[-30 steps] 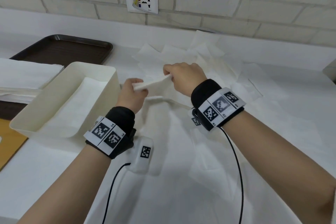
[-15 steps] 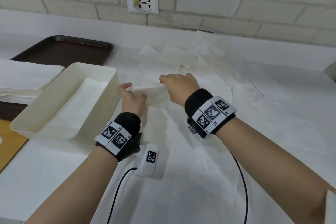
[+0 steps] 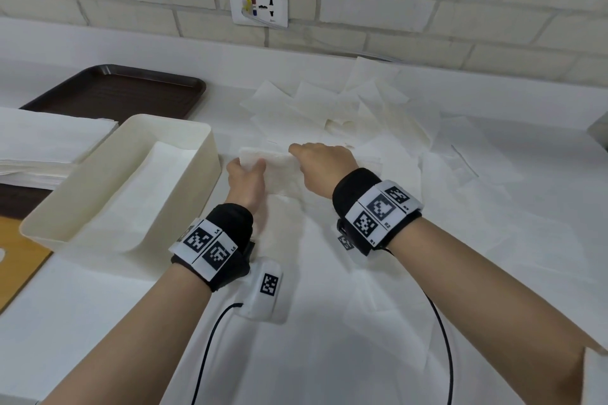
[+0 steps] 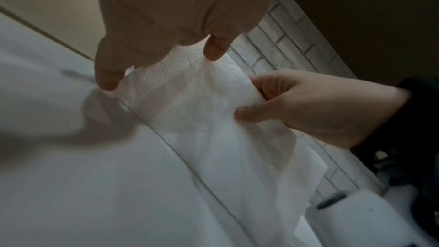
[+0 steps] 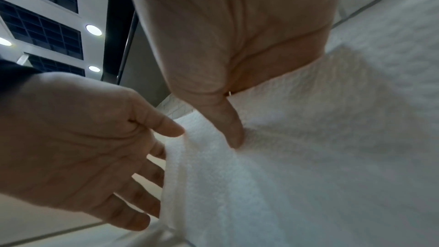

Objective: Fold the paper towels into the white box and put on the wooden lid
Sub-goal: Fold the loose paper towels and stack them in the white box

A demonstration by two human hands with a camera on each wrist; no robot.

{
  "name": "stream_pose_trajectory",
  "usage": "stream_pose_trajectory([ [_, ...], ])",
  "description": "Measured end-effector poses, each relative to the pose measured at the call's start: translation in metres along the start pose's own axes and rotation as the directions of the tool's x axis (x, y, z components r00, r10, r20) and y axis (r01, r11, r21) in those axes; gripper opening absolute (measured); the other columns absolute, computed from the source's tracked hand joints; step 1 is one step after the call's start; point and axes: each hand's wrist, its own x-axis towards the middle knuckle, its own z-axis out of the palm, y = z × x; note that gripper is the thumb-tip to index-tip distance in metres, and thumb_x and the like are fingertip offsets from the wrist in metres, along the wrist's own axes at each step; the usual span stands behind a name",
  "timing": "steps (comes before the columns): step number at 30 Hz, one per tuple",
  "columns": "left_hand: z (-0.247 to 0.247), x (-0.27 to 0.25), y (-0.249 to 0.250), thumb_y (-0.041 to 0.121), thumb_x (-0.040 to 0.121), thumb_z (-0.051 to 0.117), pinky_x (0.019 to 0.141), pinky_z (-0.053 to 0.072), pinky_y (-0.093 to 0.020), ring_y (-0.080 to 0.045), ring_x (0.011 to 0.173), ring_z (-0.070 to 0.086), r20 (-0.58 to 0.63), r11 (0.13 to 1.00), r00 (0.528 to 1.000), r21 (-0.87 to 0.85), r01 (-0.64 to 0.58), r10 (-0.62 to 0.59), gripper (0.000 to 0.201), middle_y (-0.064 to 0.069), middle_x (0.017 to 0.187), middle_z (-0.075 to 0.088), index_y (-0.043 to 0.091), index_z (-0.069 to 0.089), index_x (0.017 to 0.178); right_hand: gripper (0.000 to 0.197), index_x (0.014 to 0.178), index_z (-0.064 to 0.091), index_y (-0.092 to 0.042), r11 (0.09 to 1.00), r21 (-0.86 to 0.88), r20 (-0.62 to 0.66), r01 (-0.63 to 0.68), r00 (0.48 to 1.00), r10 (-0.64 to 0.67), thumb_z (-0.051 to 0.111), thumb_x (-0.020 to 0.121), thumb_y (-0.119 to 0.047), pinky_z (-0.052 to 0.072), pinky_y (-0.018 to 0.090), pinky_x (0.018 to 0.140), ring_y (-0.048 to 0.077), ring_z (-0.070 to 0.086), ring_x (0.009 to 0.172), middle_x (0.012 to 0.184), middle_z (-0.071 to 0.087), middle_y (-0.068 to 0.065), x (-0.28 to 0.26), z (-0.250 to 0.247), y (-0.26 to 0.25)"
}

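Folded white paper towel (image 3: pixel 268 159), embossed and dimpled, held flat just above the table at centre, pinched at its 9 o'clock end and its 3 o'clock end, just beside the white box (image 3: pixel 184 138) at 9 o'clock. Loose paper towels (image 3: pixel 345 108), unfolded and overlapping, strewn from 12 to 3 o'clock. White box open-topped, rectangular, with a flat towel (image 3: pixel 131 194) on its floor; wooden lid (image 3: pixel 16 253) at 8 o'clock, flat, partly under the box.

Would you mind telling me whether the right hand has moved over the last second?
Yes: the right hand, pinching the folded paper towel, has moved down towards the table, judged against the white box.
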Motion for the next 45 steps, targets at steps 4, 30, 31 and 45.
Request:
stream_pose_trajectory([
  [4,-0.005,0.0,0.004,0.03,0.094,0.048,0.111,0.025,-0.033,-0.026,0.136,0.031,-0.031,0.995,0.994,0.015,-0.102,0.102,0.069,-0.011,0.151,0.024,0.008,0.009,0.147,0.038,0.133,0.039,-0.012,0.919,0.375,-0.062,-0.119,0.986,0.153,0.038,0.096,-0.008,0.041,0.034,0.082,0.031,0.053,0.106,0.113,0.055,0.01,-0.001,-0.012,0.005],
  [30,-0.022,-0.029,0.032,0.016,0.09,0.055,0.08,0.038,-0.025,-0.018,0.098,0.052,0.114,0.92,0.949,0.237,-0.314,0.295,0.027,0.004,0.104,0.053,0.014,0.041,0.114,0.032,0.131,0.029,-0.011,0.247,0.962,0.042,-0.114,0.959,0.279,0.034,0.1,-0.013,0.04,0.027,0.094,0.014,0.049,0.107,0.123,0.048,-0.001,-0.005,0.0,-0.013],
  [31,-0.026,-0.031,0.036,0.015,0.09,0.055,0.078,0.038,-0.023,-0.019,0.1,0.053,0.13,0.901,0.943,0.28,-0.331,0.306,0.031,0.003,0.106,0.053,0.012,0.042,0.118,0.034,0.133,0.029,-0.012,0.229,0.963,0.078,-0.14,0.962,0.261,0.035,0.099,-0.014,0.041,0.031,0.098,0.016,0.05,0.112,0.127,0.048,0.0,-0.004,0.001,-0.012],
  [45,-0.1,-0.068,0.039,0.031,0.055,0.067,0.087,0.052,-0.037,-0.018,0.099,0.065,0.441,0.933,0.897,0.313,-0.177,0.022,0.069,0.0,0.11,0.066,0.022,0.049,0.121,0.029,0.115,0.061,-0.008,0.361,0.928,0.087,-0.086,0.996,0.013,0.058,0.087,-0.001,0.048,0.02,0.063,0.01,0.058,0.073,0.086,0.057,-0.009,0.02,-0.03,-0.006],
])
